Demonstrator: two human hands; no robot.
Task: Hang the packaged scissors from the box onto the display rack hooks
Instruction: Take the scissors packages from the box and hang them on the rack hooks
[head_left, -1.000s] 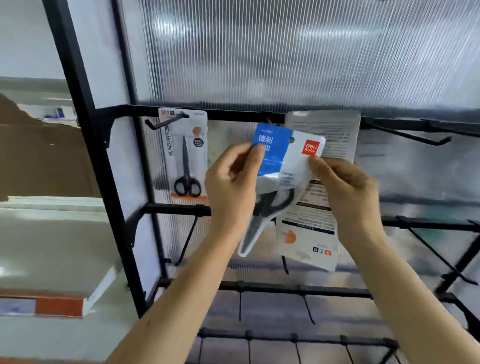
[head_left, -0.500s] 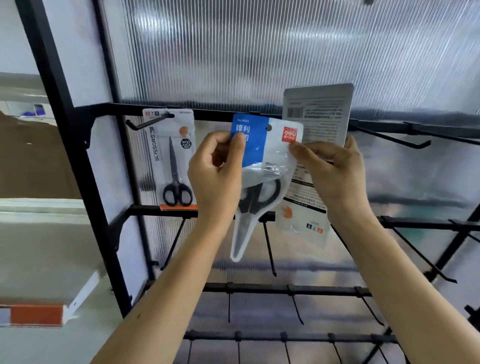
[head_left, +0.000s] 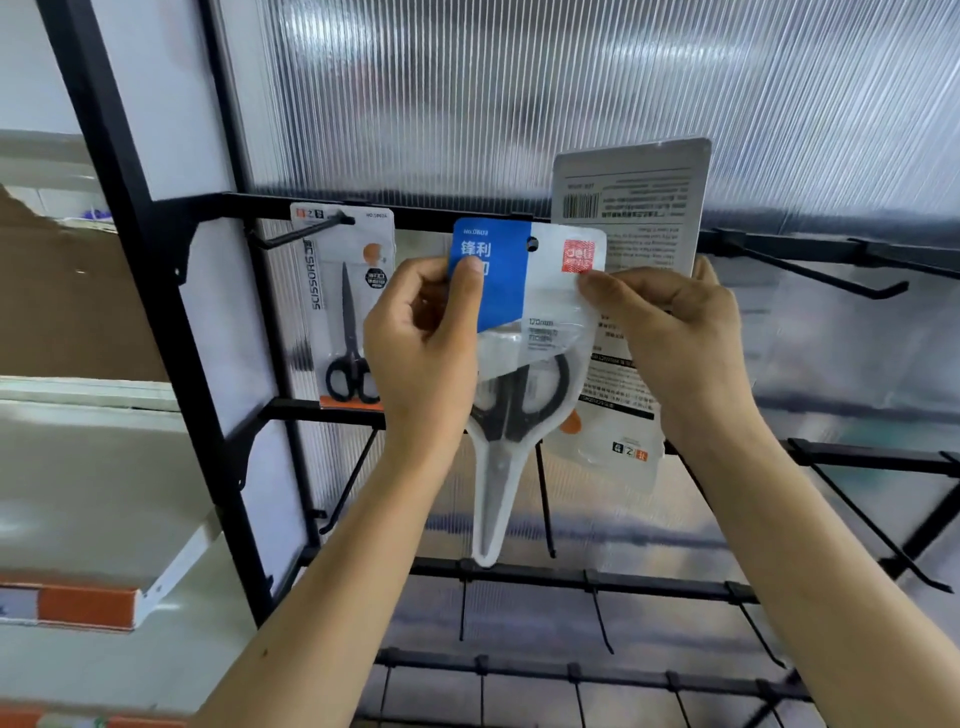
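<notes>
A blue and white scissors pack (head_left: 519, 332) with black handles is held up against the top bar (head_left: 426, 209) of the black display rack, its hang hole level with the bar. My left hand (head_left: 423, 358) pinches its blue left edge. My right hand (head_left: 675, 338) pinches its white right corner and also holds a second grey pack (head_left: 631, 208) upside down behind it. A third pack of black scissors (head_left: 345, 306) hangs on the leftmost hook (head_left: 306, 234).
Bare black hooks (head_left: 831, 275) stick out along the top bar to the right, and more hang from the lower bars (head_left: 597, 577). A ribbed translucent panel (head_left: 571, 93) backs the rack. A white shelf with an orange strip (head_left: 83, 603) lies lower left.
Both hands have lifted the blue and white pack up toward the top bar, and the grey pack behind it has risen above the bar.
</notes>
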